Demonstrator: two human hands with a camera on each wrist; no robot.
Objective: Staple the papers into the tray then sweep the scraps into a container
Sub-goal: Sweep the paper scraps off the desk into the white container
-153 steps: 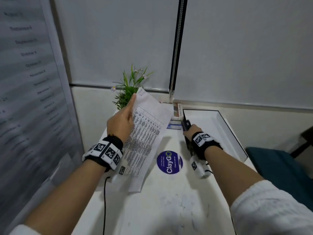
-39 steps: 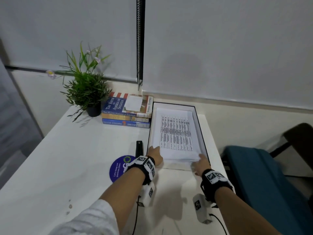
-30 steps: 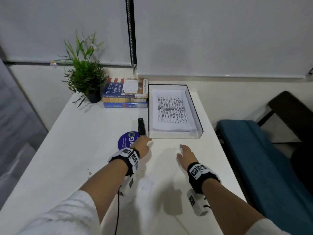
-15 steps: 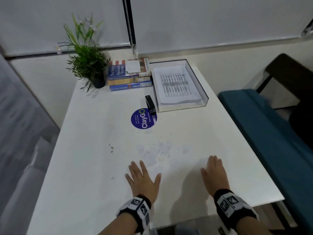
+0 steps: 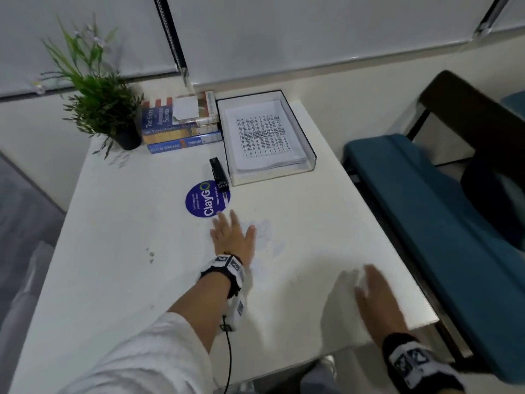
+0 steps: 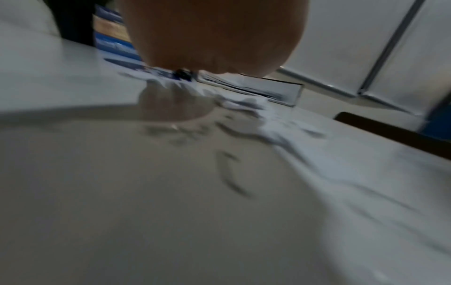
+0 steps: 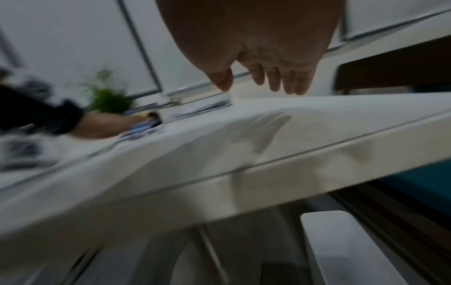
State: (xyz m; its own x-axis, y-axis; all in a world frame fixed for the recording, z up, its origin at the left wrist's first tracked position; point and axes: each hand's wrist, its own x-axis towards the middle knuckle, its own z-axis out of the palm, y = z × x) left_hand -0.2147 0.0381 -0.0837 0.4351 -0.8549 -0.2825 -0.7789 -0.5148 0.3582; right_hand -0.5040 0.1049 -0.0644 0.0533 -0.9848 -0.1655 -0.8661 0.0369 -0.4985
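A potted plant (image 5: 106, 109) stands at the white table's (image 5: 113, 251) far left, then stacked books (image 5: 181, 123), a black stapler (image 5: 218, 173) touching a blue ClayGo sticker (image 5: 207, 199), and the clear tray (image 5: 309, 160) holding the papers (image 5: 264, 137). Pale scraps (image 5: 270, 240) lie just right of the left hand (image 5: 233, 237), flat with fingers spread. The right hand (image 5: 375, 302), blurred, fingers straight, hovers near the front right edge.

Papers (image 5: 262, 137) lie in the tray (image 5: 308, 150) at the table's (image 5: 119, 251) far right; stapler (image 5: 218, 173) just left of it, books (image 5: 181, 129) behind, potted plant (image 5: 105, 100) further left, scraps (image 5: 268, 237) nearer
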